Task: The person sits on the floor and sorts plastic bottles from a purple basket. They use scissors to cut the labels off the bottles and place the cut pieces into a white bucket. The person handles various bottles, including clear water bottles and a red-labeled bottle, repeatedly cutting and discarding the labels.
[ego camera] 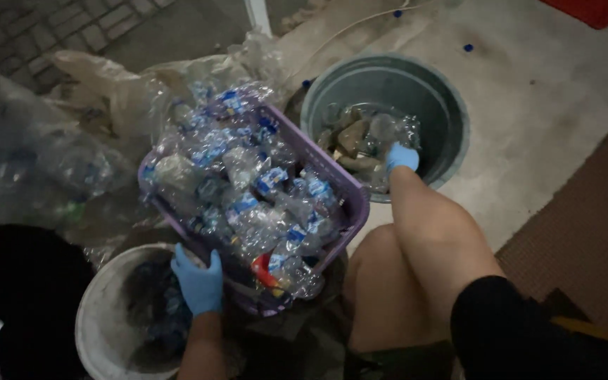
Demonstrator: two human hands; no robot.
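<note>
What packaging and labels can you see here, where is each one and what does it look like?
Clear crushed plastic bottles with blue and white label bands: heaped in the purple basket, centre.
Red label or wrapper: basket's near edge.
Bottles without labels, clear and brownish: in the grey bin, by the right hand.
Large clear plastic bags: left.

Left hand [197,281], blue-gloved, forearm bare and rising from the lower frame edge, fingers extended upward and slightly spread, thumb set apart; right hand [402,157], blue-gloved, arm bare below a dark sleeve, extended forward and downward, fingers curled under and mostly hidden from view.
</note>
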